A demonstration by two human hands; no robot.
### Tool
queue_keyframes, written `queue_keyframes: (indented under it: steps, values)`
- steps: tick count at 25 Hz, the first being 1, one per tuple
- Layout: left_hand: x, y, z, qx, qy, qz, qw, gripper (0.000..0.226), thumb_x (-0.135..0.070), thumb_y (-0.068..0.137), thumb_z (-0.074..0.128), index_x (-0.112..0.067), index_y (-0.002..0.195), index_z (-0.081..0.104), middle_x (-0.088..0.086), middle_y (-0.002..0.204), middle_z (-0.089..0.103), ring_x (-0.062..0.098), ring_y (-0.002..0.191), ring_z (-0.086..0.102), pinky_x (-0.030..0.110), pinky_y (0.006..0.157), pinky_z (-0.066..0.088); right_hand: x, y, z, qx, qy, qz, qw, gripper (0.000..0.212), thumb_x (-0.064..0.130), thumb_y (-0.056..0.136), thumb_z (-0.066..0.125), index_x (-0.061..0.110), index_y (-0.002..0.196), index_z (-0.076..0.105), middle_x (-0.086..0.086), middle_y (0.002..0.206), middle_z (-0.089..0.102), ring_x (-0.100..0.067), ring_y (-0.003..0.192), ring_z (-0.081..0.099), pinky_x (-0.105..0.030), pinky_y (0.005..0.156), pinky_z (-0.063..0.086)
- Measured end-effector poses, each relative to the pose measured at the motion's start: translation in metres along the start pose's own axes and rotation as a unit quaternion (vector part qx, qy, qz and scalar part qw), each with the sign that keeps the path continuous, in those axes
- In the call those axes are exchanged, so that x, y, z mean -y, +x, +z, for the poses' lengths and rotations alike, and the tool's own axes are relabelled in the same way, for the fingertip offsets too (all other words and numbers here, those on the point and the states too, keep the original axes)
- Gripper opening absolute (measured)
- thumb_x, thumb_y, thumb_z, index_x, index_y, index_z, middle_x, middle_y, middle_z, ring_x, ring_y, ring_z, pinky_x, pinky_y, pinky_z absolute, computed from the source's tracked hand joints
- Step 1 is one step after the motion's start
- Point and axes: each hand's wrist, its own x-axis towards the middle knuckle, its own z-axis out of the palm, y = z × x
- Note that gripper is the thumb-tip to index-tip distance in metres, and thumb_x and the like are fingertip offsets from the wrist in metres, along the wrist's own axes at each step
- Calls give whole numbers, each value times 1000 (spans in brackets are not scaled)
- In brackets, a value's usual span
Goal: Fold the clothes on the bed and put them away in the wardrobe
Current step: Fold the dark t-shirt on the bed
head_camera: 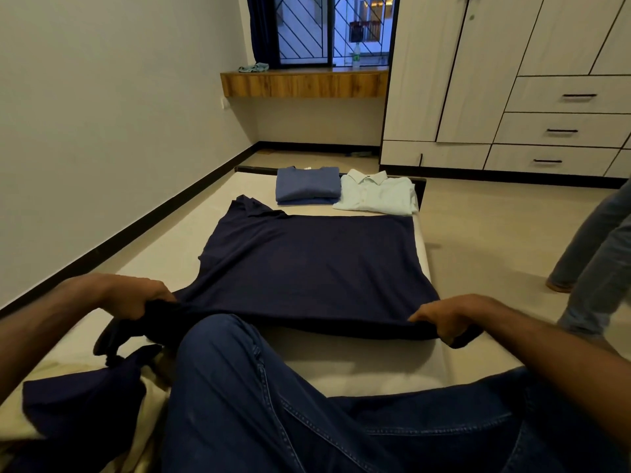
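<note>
The left hand [136, 297] has its fingers curled tight round a bunched corner of the navy T-shirt [307, 264], and the right hand [444, 317] pinches the near hem at the opposite corner, knuckles up, cloth tucked under the fingers. Between the two grips the near edge is pulled fairly taut, hanging just above the person's raised knee in dark jeans [239, 387].

From the grips the shirt runs away flat over the bed [358, 363], its collar end at the far left. Beyond that far edge lie two finished pieces, side by side and touching: a folded blue knit top [307, 186] and a folded pale collared shirt [375, 196]. Close under the left grip, more dark cloth [85, 404] is heaped on the mattress. Well beyond the right grip stands the wardrobe [478, 80], doors closed, drawers beside it; a second person's jeans-clad legs [597, 250] stand on the floor to that side.

To fold well from here, I would keep both corners level and the edge stretched, carry it over in one even sweep so the cloth lands without creases, and free the bunched left corner first.

A bottle [356, 56] on the window ledge carries a green label, too small to read; no other writing shows.
</note>
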Motion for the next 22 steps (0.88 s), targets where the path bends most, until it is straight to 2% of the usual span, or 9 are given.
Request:
queue_keyframes:
  steps: [4, 6, 8, 10, 12, 14, 16, 18, 22]
  values:
    - [-8, -2, -20, -69, 50, -31, 996, 41, 1, 83, 56, -40, 83, 54, -11, 84, 63, 8, 81, 63, 19, 69, 49, -1, 2, -5, 54, 11, -13, 998, 75, -9, 80, 60, 22, 147, 47, -4, 135, 54, -24, 117, 55, -34, 91, 48]
    - [-12, 6, -35, -130, 103, -60, 984, 36, -4, 85, 60, -39, 83, 50, -14, 80, 59, 6, 77, 59, 16, 61, 42, -4, 6, -6, -10, 56, -22, 998, 63, -14, 78, 46, 18, 130, 64, -2, 112, 66, -19, 92, 61, -29, 77, 52]
    - [-19, 22, -49, -142, 145, -99, 974, 30, -6, 87, 57, -35, 89, 52, -15, 82, 57, 6, 76, 54, 16, 58, 36, -12, 12, -13, -84, 98, -23, 991, 62, -15, 73, 37, 12, 118, 71, -3, 104, 69, -16, 88, 63, -25, 73, 51]
    - [-20, 45, -60, -128, 162, -132, 969, 33, -6, 88, 51, -33, 105, 60, -13, 93, 57, 6, 84, 52, 16, 65, 36, -26, 15, -27, -93, 130, -30, 987, 58, -14, 69, 35, 7, 110, 71, -6, 95, 67, -7, 72, 62, -21, 61, 49]
    - [-16, 67, -72, -141, 158, -161, 964, 43, -10, 89, 48, -34, 122, 61, -10, 110, 64, 11, 98, 58, 22, 80, 43, -45, 20, -42, -75, 138, -33, 987, 57, -14, 69, 38, 7, 111, 69, -9, 97, 68, -12, 77, 61, -24, 66, 51]
    - [-6, 95, -87, -156, 158, -194, 956, 39, -16, 91, 47, -37, 121, 59, -9, 116, 66, 12, 104, 60, 30, 90, 42, -66, 30, -58, -57, 136, -5, 989, 55, -15, 70, 42, 7, 113, 68, -5, 92, 65, -19, 85, 58, -26, 67, 49]
    - [8, 122, -99, -188, 155, -226, 943, 27, -20, 91, 48, -34, 111, 60, -11, 104, 66, 12, 96, 59, 37, 96, 40, -86, 50, -72, -79, 168, 20, 982, 47, -14, 72, 44, 5, 109, 68, -3, 85, 62, -22, 84, 58, -24, 63, 45]
    - [23, 150, -110, -254, 130, -247, 926, 28, -21, 88, 56, -31, 114, 58, -8, 103, 64, 15, 99, 59, 47, 102, 38, -102, 72, -80, -184, 245, 45, 951, 36, -11, 76, 49, 8, 101, 66, -5, 89, 63, -24, 87, 60, -22, 62, 45]
    - [5, 203, -101, -242, 147, -199, 938, 72, -34, 83, 68, -33, 146, 34, 0, 148, 38, 27, 135, 38, 60, 106, 31, -119, 114, -52, -395, 383, 146, 822, 42, 20, 82, 61, 13, 122, 56, -11, 122, 57, -29, 109, 56, -40, 90, 50]
